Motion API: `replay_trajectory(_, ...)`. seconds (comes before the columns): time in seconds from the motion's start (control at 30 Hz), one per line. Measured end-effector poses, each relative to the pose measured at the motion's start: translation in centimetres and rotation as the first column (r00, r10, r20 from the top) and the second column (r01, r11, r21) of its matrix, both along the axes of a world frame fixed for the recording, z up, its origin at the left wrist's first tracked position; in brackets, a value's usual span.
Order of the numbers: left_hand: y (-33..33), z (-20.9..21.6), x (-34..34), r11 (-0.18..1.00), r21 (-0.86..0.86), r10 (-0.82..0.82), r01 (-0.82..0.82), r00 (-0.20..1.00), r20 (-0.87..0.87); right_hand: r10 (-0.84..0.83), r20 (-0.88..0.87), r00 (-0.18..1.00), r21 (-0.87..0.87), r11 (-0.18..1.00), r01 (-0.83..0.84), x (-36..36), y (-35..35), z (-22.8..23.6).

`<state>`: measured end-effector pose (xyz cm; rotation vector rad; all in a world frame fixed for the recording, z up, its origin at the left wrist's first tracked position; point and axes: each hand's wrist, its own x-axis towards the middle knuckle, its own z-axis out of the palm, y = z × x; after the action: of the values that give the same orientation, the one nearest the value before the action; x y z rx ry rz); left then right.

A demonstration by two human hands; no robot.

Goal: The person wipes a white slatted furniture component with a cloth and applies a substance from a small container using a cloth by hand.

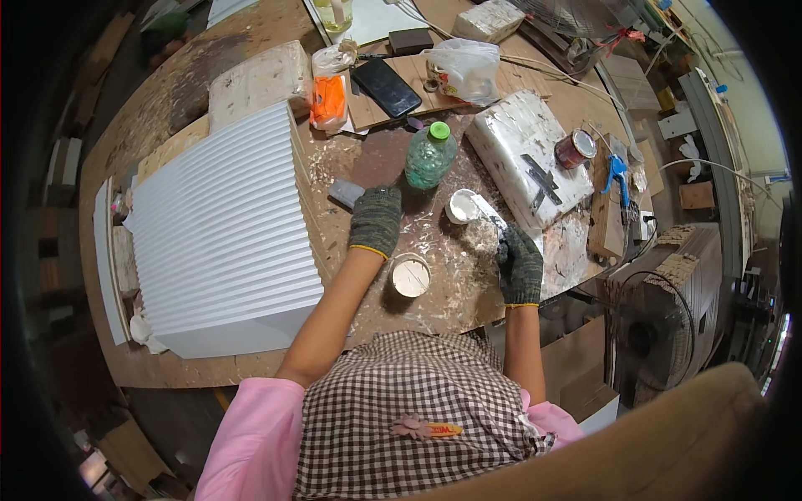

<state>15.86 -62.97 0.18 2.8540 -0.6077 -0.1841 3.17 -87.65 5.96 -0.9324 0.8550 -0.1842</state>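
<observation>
My left hand (376, 222), in a dark knit glove, is closed at the right end of a small grey block (344, 194) on the worktable. In my gloved right hand (521, 265) is what looks like a putty knife (491, 212), its pale flat blade reaching beside a small white cup (460, 206). Part of the tool is hidden by my fingers. A whitish crumbly lump (481, 238) sits just below that cup. Between my forearms stands an open tub of off-white paste (410, 275). Beyond my hands is a green-capped clear bottle (430, 156).
A large white ribbed panel (221, 234) covers the table's left side. At the right, a paint-spattered wrapped block (532, 159) carries a small tin (575, 149). A black phone (387, 88), an orange packet (329, 102) and a plastic bag (464, 70) lie farther back. A fan (656, 331) stands beyond the right edge.
</observation>
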Motion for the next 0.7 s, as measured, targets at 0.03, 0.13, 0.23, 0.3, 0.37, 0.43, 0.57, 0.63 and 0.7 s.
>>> replay_trajectory(0.03,0.1,-0.9,0.1,0.999,0.039,0.026,-0.025,1.0,-0.007,0.006,-0.003,1.0,0.01,1.0,-0.006,0.1,0.3,0.3)
replay_trajectory(0.13,0.0,-1.4,0.4,0.995,0.096,0.024,-0.022,0.999,-0.026,-0.007,0.012,1.0,0.047,0.999,0.007,0.3,1.2,0.8)
replay_trajectory(0.23,0.4,-0.4,-0.4,0.993,-0.117,-0.012,0.014,1.0,0.013,0.066,0.046,0.997,0.055,0.996,-0.069,0.1,1.6,1.3)
replay_trajectory(0.3,0.4,2.3,-1.0,0.946,-0.325,-0.014,0.014,1.0,0.0,0.095,0.066,0.993,0.051,0.994,-0.098,0.0,1.9,1.7)
replay_trajectory(0.37,0.3,5.7,-1.6,0.856,-0.517,-0.016,0.006,1.0,-0.016,0.127,0.084,0.988,0.048,0.99,-0.131,0.0,2.7,2.7)
replay_trajectory(0.43,-0.1,8.1,-2.1,0.715,-0.696,-0.006,-0.069,0.994,-0.105,0.227,0.076,0.971,-0.218,0.954,-0.206,0.1,3.8,4.3)
replay_trajectory(0.57,0.3,8.8,-2.8,0.677,-0.72,0.009,-0.152,0.98,-0.198,0.274,0.107,0.956,-0.377,0.901,-0.216,0.0,5.1,5.7)
replay_trajectory(0.63,0.3,8.6,-3.0,0.584,-0.795,-0.052,-0.163,0.97,-0.236,0.32,0.153,0.935,-0.6,0.782,-0.169,0.0,5.7,6.1)
replay_trajectory(0.7,0.1,9.2,-3.5,0.602,-0.786,-0.058,-0.142,0.974,-0.22,0.393,0.15,0.907,-0.836,0.541,-0.096,0.3,5.6,5.9)
